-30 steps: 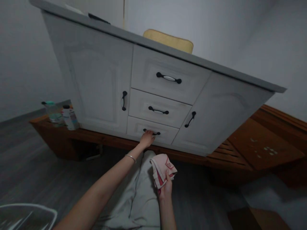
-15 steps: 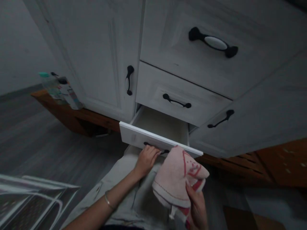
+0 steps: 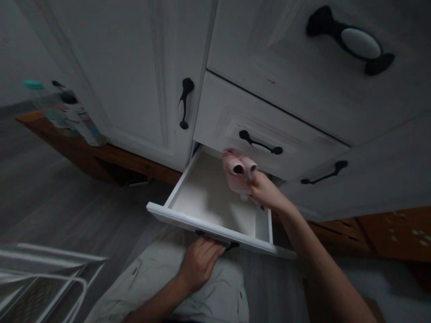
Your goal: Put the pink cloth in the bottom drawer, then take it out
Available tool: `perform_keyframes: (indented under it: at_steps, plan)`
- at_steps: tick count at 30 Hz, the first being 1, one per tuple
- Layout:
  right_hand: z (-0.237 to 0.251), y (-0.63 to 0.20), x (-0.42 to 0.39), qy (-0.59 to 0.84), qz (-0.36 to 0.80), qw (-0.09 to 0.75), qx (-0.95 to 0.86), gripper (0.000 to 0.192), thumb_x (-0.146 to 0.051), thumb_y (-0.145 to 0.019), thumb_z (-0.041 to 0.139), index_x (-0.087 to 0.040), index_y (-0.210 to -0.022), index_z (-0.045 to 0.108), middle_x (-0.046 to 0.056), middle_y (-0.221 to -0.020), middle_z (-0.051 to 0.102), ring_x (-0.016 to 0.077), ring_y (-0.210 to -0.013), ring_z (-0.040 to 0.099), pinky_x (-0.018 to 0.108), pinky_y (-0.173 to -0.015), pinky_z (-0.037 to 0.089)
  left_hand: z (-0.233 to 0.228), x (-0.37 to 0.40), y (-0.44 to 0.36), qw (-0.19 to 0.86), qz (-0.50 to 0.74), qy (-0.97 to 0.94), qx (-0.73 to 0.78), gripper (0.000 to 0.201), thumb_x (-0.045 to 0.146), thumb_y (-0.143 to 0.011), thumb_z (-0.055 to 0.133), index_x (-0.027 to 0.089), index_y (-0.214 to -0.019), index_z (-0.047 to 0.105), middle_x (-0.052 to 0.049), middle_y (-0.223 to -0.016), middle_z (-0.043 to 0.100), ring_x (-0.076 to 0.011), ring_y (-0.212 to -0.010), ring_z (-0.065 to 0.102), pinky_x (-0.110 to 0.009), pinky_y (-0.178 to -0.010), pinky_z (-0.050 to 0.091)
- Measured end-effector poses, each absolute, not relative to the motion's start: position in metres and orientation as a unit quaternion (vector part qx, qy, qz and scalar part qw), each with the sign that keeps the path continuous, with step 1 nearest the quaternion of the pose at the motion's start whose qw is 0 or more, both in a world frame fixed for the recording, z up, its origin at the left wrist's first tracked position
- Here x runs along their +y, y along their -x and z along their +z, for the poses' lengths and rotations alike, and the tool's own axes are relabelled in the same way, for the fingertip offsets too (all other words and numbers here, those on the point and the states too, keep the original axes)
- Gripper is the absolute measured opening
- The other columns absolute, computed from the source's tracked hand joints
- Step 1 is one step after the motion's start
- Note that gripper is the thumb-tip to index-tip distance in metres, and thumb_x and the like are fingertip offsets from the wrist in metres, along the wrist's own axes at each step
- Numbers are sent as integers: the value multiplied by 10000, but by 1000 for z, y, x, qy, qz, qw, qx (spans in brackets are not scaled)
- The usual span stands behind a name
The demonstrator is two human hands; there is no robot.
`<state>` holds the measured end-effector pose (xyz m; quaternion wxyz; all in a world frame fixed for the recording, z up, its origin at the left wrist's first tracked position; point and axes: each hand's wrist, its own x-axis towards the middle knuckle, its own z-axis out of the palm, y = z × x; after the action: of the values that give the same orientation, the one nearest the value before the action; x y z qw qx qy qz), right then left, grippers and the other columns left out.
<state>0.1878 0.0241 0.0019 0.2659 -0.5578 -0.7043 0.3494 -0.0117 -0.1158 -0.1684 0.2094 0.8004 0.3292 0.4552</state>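
Looking down from close range: pale trousers (image 3: 188, 291) fill the bottom centre, with a white wire rack (image 3: 43, 278) at lower left over grey floor (image 3: 67, 197). Left hand (image 3: 198, 262), lower centre, fingers curled shut around the dark handle under the front panel of the bottom drawer (image 3: 215, 231); handle mostly hidden by the fingers. Drawer pulled well out, its inside white and bare where visible. Right hand (image 3: 266, 193), centre right, arm reaching in from the lower right, fingers closed on a folded pink cloth (image 3: 237, 172) held above the open drawer, over its back right part, not touching the bottom. Cloth blurred; two dark openings show at the folded end. Judged light, soft and limp, no risk of breaking, liable to unfold if gripped by one layer only; best pinched across the whole bundle near the fold, as the hand does now. Beyond, middle drawer (image 3: 262, 130) shut, with a slim black handle, and above it the top drawer (image 3: 303, 67) with a black-and-white handle, upper right. Cupboard door (image 3: 128, 80) at upper left with an upright handle. Far left, bottles (image 3: 67, 112) on a brown wooden ledge (image 3: 101, 157), blurred.
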Motion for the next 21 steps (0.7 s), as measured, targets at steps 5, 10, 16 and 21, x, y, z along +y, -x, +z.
perform_keyframes:
  at_steps: [5, 10, 16, 21]
  plan:
    - [-67, -127, 114, 501, 282, 63, -816, 688, -37, -794, 536, -178, -1462, 454, 161, -1570, 439, 252, -1444, 405, 449, -1202, 316, -170, -112, 13, 203, 461, -805, 315, 217, 150, -987, 472, 193, -1011, 683, -10, -889, 740, -188, -843, 613, -300, -754, 494]
    - [-109, -92, 125, 525, 273, -33, -806, 763, -65, -804, 599, -93, -1515, 324, 262, -1646, 223, 368, -1534, 212, 625, -1214, 190, -171, -111, 18, 207, 450, -812, 309, 228, 164, -998, 460, 204, -1048, 679, 0, -942, 758, -187, -890, 639, -309, -804, 512]
    - [-98, -108, 52, 340, 401, -145, -838, 742, 22, -724, 574, -168, -1437, 497, 139, -1518, 522, 254, -1383, 502, 336, -1093, 446, -171, -110, 20, 199, 449, -817, 302, 215, 173, -996, 474, 200, -1034, 684, -5, -920, 761, -192, -880, 650, -317, -806, 515]
    - [-66, -156, 43, 400, 436, -178, -786, 632, -58, -766, 593, -228, -1375, 574, 81, -1128, 756, 186, -793, 699, 275, -709, 537, -168, -107, 19, 210, 452, -817, 291, 215, 143, -981, 498, 198, -1073, 684, 3, -957, 767, -184, -893, 644, -300, -817, 511]
